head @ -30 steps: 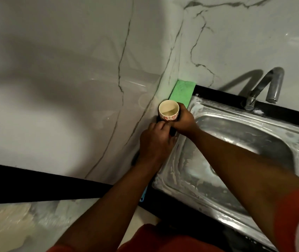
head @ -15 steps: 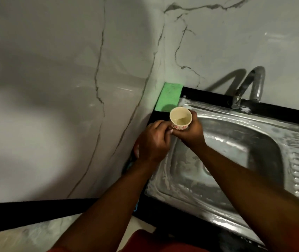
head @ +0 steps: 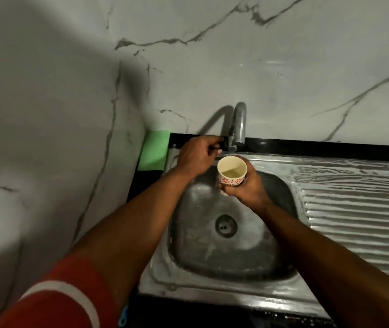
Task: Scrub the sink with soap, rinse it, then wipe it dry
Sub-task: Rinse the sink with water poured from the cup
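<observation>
- Where both hands met at the sink's left corner a second ago, they are now split — the left hand (head: 194,156) has gone up to the base of the tap (head: 236,129), fingers curled at its handle, though whether that grip has closed is hidden.
- The right hand (head: 245,185) has carried the cup (head: 232,170) under the spout, its grip clamped round the cup.
- The sink (head: 224,254) shows soap streaks — rinsing looks about to start.
- The green cloth (head: 154,150) lies at the corner.
</observation>
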A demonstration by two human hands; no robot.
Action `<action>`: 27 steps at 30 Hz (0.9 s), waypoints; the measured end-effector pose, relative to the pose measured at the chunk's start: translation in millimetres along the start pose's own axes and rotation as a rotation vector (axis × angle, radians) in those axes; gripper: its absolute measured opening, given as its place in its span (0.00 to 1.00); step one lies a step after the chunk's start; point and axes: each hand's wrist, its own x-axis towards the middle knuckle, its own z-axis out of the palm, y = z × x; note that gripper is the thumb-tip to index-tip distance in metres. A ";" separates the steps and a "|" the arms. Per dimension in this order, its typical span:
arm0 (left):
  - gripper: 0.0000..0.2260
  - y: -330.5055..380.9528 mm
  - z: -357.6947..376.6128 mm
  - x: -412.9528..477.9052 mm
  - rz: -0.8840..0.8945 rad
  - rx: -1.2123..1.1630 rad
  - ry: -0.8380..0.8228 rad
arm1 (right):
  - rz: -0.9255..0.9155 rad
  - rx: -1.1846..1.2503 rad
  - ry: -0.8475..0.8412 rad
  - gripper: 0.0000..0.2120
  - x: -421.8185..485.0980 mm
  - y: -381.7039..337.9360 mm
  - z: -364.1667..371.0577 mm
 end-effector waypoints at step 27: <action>0.07 -12.3 45.3 47.9 -0.185 0.278 -0.028 | -0.028 -0.155 0.041 0.44 17.6 7.3 -4.6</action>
